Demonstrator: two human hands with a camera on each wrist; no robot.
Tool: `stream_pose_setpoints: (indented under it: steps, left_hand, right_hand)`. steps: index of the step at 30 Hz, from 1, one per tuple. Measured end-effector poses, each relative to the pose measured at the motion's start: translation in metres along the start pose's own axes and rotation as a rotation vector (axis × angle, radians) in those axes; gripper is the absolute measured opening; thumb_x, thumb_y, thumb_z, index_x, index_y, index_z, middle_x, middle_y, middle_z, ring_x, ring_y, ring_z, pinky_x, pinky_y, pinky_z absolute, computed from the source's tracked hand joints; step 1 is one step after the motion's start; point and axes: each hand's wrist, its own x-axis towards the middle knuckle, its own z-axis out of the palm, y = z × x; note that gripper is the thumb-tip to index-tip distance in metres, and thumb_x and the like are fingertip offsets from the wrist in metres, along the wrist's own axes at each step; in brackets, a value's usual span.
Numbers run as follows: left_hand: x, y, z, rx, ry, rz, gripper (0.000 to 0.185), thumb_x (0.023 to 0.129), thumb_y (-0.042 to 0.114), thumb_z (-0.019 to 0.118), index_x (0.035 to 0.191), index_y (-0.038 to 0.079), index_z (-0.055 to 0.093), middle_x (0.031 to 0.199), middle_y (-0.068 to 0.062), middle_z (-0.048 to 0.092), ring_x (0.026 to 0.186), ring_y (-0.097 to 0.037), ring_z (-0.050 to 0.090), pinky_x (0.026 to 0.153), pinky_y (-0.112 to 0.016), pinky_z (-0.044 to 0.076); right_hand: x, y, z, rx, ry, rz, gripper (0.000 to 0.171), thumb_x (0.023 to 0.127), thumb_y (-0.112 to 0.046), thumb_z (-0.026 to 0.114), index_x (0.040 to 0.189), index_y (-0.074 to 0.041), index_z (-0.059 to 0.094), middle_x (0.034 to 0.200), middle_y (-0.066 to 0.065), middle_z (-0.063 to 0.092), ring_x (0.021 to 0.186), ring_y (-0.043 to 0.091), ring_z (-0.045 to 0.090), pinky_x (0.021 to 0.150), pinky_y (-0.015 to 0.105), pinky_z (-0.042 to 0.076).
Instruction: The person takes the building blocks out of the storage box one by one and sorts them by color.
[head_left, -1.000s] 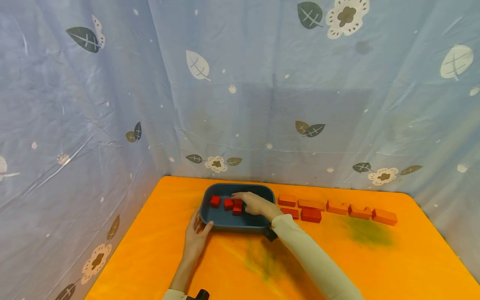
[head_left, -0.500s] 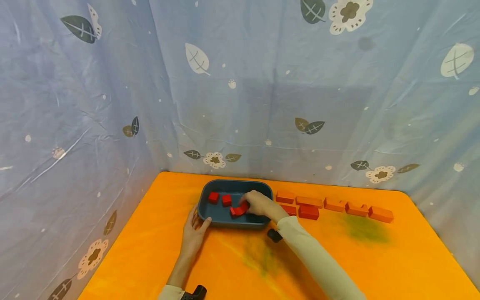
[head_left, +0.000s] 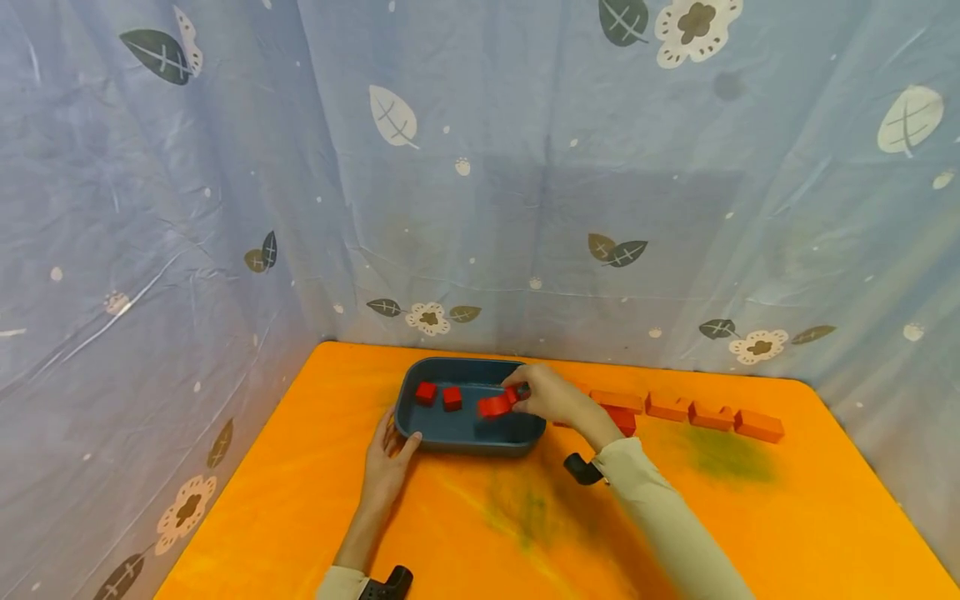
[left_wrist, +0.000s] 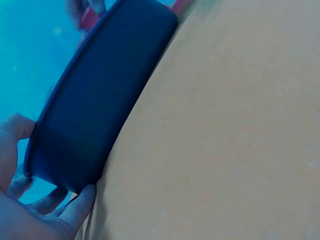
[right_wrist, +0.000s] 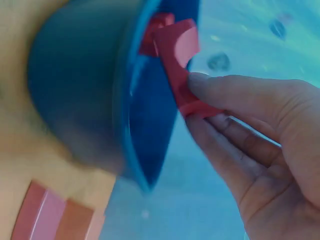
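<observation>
Block (head_left: 494, 406), red with an arch cut in it, is pinched in the right hand (head_left: 551, 397) and held above the right half of the tray (head_left: 420, 437), clear of its floor. The head view alone shows the layout: the dark blue tray sits on the orange tabletop (head_left: 487, 533), two small red cubes (head_left: 438, 395) lie side by side in its left half, and a row of orange-red bricks (head_left: 690, 412) runs along the tabletop to the tray's right.

The right wrist view gives what the head view blurs: thumb and fingers (right_wrist: 235, 100) clamp one end of the block (right_wrist: 175, 55), its curved cut-out facing up, with the tray's rim (right_wrist: 131, 100) just beside it and a few bricks (right_wrist: 50, 215) low in the corner.

The left hand (head_left: 387, 462) rests at the tray's near left corner. The left wrist view shows the thumb (left_wrist: 15, 127) against the tray's end wall (left_wrist: 95, 105) and the fingers (left_wrist: 75, 207) reaching along its base, a loose, spread grip touching the tray rather than wrapping it.
</observation>
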Motion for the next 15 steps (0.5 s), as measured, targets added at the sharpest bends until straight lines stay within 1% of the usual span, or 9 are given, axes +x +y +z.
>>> stream_pose_setpoints:
  steps: [2, 4, 6, 8, 10, 12, 15]
  left_hand:
    - [0.000, 0.000, 0.001, -0.003, -0.003, 0.000, 0.072, 0.094, 0.016, 0.068, 0.154, 0.008, 0.029, 0.158, -0.016, 0.027, 0.143, -0.039, 0.028, 0.115, -0.054, 0.027]
    - [0.000, -0.001, 0.002, -0.005, -0.011, -0.002, 0.072, 0.094, 0.016, 0.067, 0.155, 0.008, 0.028, 0.158, -0.016, 0.026, 0.143, -0.040, 0.027, 0.115, -0.054, 0.028]
    - [-0.002, -0.001, 0.002, -0.008, -0.020, 0.001, 0.072, 0.095, 0.016, 0.067, 0.155, 0.009, 0.027, 0.159, -0.016, 0.025, 0.143, -0.040, 0.027, 0.115, -0.054, 0.027]
    - [-0.003, -0.001, 0.001, -0.009, -0.022, 0.001, 0.072, 0.095, 0.016, 0.066, 0.155, 0.009, 0.027, 0.159, -0.016, 0.025, 0.143, -0.040, 0.027, 0.115, -0.055, 0.027]
    - [-0.005, 0.000, 0.000, -0.007, -0.022, -0.001, 0.072, 0.095, 0.016, 0.066, 0.155, 0.009, 0.026, 0.159, -0.017, 0.024, 0.143, -0.040, 0.027, 0.115, -0.055, 0.027]
    - [-0.006, 0.001, 0.000, 0.001, -0.022, -0.005, 0.072, 0.096, 0.017, 0.065, 0.155, 0.010, 0.026, 0.159, -0.017, 0.024, 0.143, -0.041, 0.027, 0.115, -0.055, 0.028]
    - [-0.005, 0.004, -0.001, -0.001, -0.030, -0.007, 0.073, 0.096, 0.018, 0.065, 0.156, 0.011, 0.025, 0.160, -0.017, 0.022, 0.143, -0.041, 0.026, 0.114, -0.056, 0.028]
  right_hand:
    - [-0.013, 0.012, -0.010, 0.105, 0.061, 0.005, 0.036, 0.081, -0.001, 0.078, 0.116, 0.004, 0.069, 0.112, 0.015, 0.069, 0.098, 0.028, 0.067, 0.080, 0.033, 0.059]
    - [-0.029, 0.027, -0.020, 0.177, 0.126, 0.029, 0.037, 0.081, -0.001, 0.078, 0.116, 0.004, 0.069, 0.113, 0.018, 0.069, 0.102, 0.032, 0.065, 0.081, 0.037, 0.059]
    - [-0.047, 0.042, -0.029, 0.237, 0.177, 0.086, 0.037, 0.081, -0.001, 0.078, 0.116, 0.004, 0.069, 0.115, 0.020, 0.068, 0.106, 0.037, 0.064, 0.080, 0.039, 0.059]
    - [-0.066, 0.059, -0.038, 0.271, 0.213, 0.140, 0.037, 0.082, -0.001, 0.076, 0.118, 0.006, 0.067, 0.118, 0.024, 0.065, 0.106, 0.039, 0.064, 0.079, 0.038, 0.060]
    - [-0.087, 0.076, -0.044, 0.286, 0.244, 0.198, 0.039, 0.083, -0.001, 0.076, 0.119, 0.008, 0.066, 0.120, 0.026, 0.063, 0.103, 0.040, 0.066, 0.077, 0.037, 0.060]
    - [-0.107, 0.093, -0.049, 0.239, 0.275, 0.247, 0.040, 0.084, -0.005, 0.076, 0.120, 0.007, 0.065, 0.120, 0.025, 0.064, 0.103, 0.037, 0.067, 0.079, 0.035, 0.059]
    - [-0.135, 0.113, -0.053, 0.164, 0.315, 0.306, 0.041, 0.084, -0.012, 0.078, 0.119, 0.006, 0.067, 0.117, 0.021, 0.067, 0.102, 0.034, 0.067, 0.082, 0.037, 0.058]
